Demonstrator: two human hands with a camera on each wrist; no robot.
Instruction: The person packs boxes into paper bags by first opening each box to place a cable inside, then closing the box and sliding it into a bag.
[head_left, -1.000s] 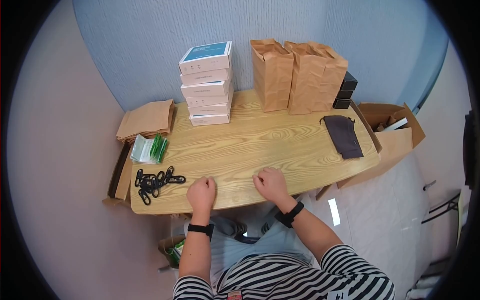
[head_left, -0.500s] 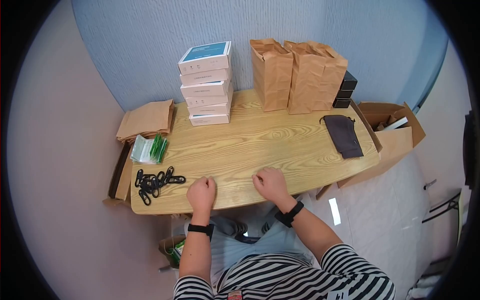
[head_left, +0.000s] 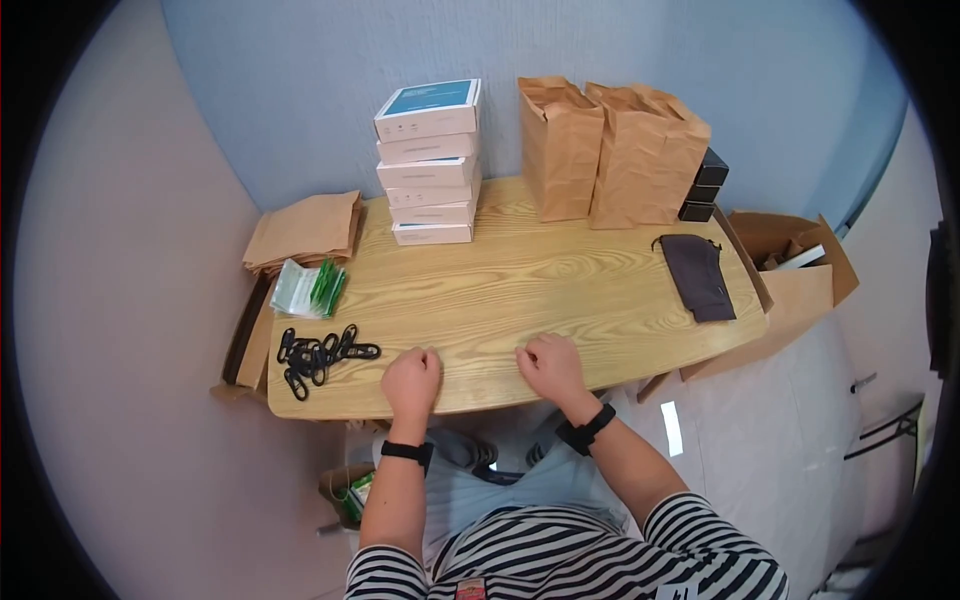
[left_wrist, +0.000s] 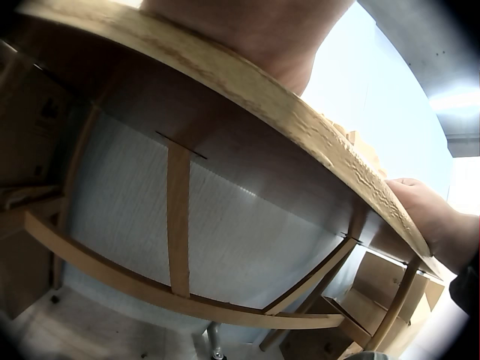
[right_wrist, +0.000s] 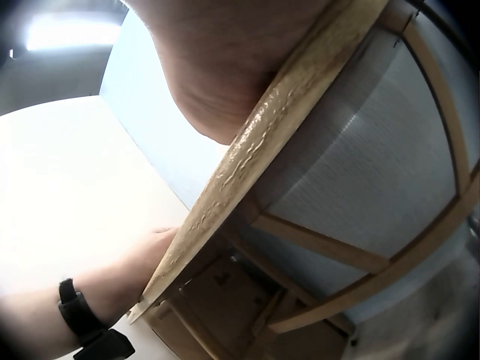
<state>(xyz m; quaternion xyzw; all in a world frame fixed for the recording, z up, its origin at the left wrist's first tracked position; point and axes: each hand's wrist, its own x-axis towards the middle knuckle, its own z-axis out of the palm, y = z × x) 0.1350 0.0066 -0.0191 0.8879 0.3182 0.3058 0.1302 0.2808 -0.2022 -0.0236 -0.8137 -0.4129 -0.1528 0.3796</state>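
Note:
In the head view my left hand (head_left: 411,384) rests as a fist at the table's front edge. Nothing shows in its grasp. Just left of it lies a pile of black carabiner-like clips (head_left: 318,354). My right hand (head_left: 553,366) also rests on the tabletop with fingers curled, a short way to the right, holding nothing visible. Bare wood lies between the two hands. Both wrist views look mostly under the wooden table (left_wrist: 247,101), with the hand's heel at its rim.
White boxes (head_left: 430,172) stand stacked at the back, beside upright paper bags (head_left: 650,160) and small black boxes (head_left: 707,186). A dark grey pouch (head_left: 697,278) lies right. Flat paper bags (head_left: 305,230) and green-and-clear packets (head_left: 310,288) sit left. A cardboard box (head_left: 765,310) stands off the right edge.
The head view has shifted slightly, so the table and its things appear a little to the right. Both hands stay at the front edge, and no object has been moved.

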